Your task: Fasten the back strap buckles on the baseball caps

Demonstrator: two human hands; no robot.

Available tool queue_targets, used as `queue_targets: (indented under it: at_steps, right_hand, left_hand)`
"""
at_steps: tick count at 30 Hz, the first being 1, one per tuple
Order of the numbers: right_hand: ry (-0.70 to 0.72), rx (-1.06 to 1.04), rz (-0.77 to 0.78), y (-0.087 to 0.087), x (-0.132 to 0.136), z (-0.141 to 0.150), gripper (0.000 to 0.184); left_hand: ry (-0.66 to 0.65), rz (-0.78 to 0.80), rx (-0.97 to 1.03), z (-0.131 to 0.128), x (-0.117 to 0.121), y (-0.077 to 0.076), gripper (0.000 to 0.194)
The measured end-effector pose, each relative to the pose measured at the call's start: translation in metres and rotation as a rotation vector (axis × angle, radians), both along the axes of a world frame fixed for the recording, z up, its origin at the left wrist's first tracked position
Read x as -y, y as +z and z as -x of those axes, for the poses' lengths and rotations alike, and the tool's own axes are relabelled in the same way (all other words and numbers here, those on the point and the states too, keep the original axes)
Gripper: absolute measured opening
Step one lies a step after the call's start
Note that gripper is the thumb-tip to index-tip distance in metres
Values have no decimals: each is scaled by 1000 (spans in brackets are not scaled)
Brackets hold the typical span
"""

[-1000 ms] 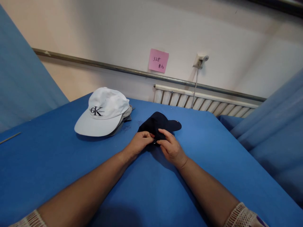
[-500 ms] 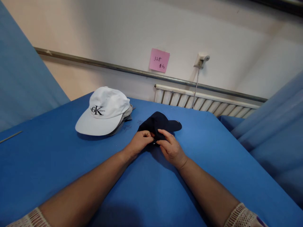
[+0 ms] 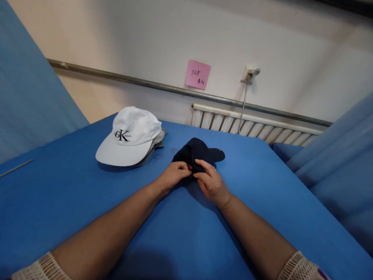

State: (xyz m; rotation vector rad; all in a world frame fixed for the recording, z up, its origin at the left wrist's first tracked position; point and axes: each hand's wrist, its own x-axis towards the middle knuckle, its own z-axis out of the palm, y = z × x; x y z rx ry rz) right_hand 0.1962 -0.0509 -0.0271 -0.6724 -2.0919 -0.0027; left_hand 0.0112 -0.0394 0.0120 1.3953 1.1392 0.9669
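A dark navy baseball cap (image 3: 196, 149) lies on its side on the blue table, its brim pointing right. My left hand (image 3: 175, 173) is closed in a pinch on the cap's near edge, by the back strap. With thumb and fingers, my right hand (image 3: 212, 182) grips the same edge just to the right. Fingertips of both hands nearly meet at a small shiny fastener, mostly hidden now. To the left sits a white cap (image 3: 134, 130) with black "CK" lettering, stacked on at least one greyish cap (image 3: 157, 142).
Blue cloth covers the table (image 3: 87, 202). A thin stick (image 3: 16, 168) lies at its left edge. Behind are a white radiator (image 3: 227, 120), a metal pipe (image 3: 140, 82), a plugged socket (image 3: 248, 74) and a pink note (image 3: 198, 74). Blue curtains (image 3: 346, 155) hang on both sides.
The view has shifted slightly. My left fingers have moved a little toward the right hand, and the shiny fastener between them is now mostly covered. Both hands keep hold of the navy cap.
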Motion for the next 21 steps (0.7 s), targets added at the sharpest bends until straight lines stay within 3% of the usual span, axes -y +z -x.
queue_targets:
  at_steps: [7,13,21]
  right_hand:
    - [11,-26,-28,-2,-2,-2,31]
    - [1,-50,-10,-2,-2,-4,31]
    - [4,-46,-16,0,-1,-3,30]
  left_hand:
    - [-3,-9,1,0,0,-1,31]
    - [-41,-66,82,6,-1,-3,23]
    - [-56,40,142,7,0,-3,20]
